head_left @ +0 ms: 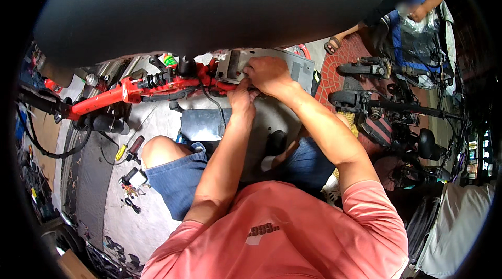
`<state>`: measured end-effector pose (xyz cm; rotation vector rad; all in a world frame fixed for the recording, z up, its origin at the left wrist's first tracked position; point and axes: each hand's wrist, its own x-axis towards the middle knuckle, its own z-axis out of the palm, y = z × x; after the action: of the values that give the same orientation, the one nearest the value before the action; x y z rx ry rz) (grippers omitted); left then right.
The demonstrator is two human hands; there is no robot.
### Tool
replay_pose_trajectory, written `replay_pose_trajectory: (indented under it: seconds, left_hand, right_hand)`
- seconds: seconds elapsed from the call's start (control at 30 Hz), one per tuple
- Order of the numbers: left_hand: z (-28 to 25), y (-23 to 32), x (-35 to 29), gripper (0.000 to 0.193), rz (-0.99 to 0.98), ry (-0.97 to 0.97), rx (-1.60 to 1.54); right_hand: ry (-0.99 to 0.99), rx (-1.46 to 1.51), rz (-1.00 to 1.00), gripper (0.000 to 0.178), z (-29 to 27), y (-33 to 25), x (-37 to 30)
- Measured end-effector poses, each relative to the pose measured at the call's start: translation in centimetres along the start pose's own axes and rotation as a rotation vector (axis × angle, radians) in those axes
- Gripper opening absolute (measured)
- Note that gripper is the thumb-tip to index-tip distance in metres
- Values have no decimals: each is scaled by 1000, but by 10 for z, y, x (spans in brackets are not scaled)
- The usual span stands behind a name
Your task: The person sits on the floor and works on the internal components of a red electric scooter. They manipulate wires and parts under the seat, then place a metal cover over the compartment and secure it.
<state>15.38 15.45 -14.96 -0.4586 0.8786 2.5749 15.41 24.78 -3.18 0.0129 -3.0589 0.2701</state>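
Observation:
Both hands meet at a grey metal housing (229, 67) on a red-framed scooter or small bike (130, 91). My right hand (270, 75) rests over the housing's right side, its fingers bent and pressed together at the edge. Just below it, my left hand (242, 98) has its fingers pinched against the same edge. Whatever lies between the fingertips is too small or hidden to make out. A black cable (210, 97) hangs from the red frame to a flat dark box (203, 124) on the floor, left of my left forearm.
A large black padded shape (209, 7) covers the top. On the floor at left lie a yellow-handled screwdriver (121, 151) and a small device with loose wires (135, 177). Parked scooters (387, 102) stand at right. Another person's hand (418, 13) shows at upper right.

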Motion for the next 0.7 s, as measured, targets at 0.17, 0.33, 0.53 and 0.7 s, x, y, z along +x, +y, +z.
replay_pose_trajectory:
  seconds: [0.17, 0.33, 0.53, 0.7]
  left_hand:
    - [6, 4, -8, 23, 38, -11, 16]
    - [6, 0, -7, 26, 68, -13, -11]
    - [4, -3, -1, 28, 92, -24, -26]
    - [-3, -9, 6, 29, 81, -29, -9]
  right_hand:
    - [-6, 17, -1, 27, -13, -2, -3]
    - [31, -4, -149, 23, -8, 5, -2]
    - [-42, -87, -107, 27, -14, -1, 1]
    - [-32, -82, -81, 31, -7, -1, 2]
